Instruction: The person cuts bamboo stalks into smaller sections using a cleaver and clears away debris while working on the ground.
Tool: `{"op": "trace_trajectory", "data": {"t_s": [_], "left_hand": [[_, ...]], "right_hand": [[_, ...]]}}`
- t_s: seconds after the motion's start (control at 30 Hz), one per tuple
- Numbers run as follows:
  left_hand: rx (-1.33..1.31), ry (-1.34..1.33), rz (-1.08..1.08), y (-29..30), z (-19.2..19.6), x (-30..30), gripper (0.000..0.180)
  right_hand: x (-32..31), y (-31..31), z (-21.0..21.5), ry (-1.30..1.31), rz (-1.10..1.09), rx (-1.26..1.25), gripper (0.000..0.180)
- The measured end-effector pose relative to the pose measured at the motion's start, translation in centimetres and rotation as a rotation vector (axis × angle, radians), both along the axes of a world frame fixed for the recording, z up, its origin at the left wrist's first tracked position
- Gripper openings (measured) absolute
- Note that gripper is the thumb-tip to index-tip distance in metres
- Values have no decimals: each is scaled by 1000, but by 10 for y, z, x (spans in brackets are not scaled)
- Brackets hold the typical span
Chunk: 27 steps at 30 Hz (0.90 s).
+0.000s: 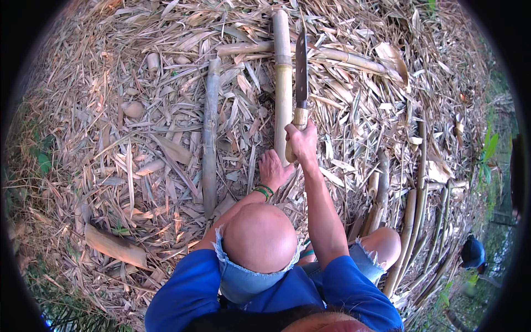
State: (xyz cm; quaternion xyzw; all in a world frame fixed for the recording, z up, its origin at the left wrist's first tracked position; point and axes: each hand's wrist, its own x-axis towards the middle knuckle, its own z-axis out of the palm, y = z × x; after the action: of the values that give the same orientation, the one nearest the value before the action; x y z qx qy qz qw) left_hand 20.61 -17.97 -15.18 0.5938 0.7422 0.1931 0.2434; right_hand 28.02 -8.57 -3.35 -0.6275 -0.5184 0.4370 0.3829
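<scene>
A straight pale bamboo pole (283, 99) lies lengthwise in front of me, its far part resting across a thinner bamboo stick (354, 57). My left hand (274, 169), with green bands at the wrist, grips the pole's near end, fingers on its left side and thumb at the end. In my right hand (303, 141) is a machete (301, 72), held by its light wooden handle. Its dark blade points away from me, just right of the pole and alongside it. The fingers of my right hand are closed round the handle.
Left of the pole lies a greyish bamboo length (211, 138). Several more bamboo poles (409, 238) are on the ground at the right. Dry leaves and husks (166, 110) cover the ground. My bare knee (261, 238) is close behind my left hand. A dark blue object (473, 253) sits at the far right.
</scene>
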Motion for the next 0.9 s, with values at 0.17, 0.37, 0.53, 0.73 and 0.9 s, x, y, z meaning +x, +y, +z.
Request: {"op": "trace_trajectory", "data": {"t_s": [0.17,0.37,0.53,0.73,0.9], "left_hand": [[10,-5,-3,1,6,0,67],[-4,-2,-2,5,2,-2,59],[-22,-6,-1,3,-2,-1,61],[20,-5,-18,2,1,-2,67],[-13,95,-14,3,23,0,76]], "right_hand": [[-14,41,93,-205,48,-298,44],[-5,115,295,-160,-306,1155,46],[-8,126,153,-241,-207,751,39],[4,154,-15,-303,156,-166,31],[15,150,-10,124,-5,-384,17]]}}
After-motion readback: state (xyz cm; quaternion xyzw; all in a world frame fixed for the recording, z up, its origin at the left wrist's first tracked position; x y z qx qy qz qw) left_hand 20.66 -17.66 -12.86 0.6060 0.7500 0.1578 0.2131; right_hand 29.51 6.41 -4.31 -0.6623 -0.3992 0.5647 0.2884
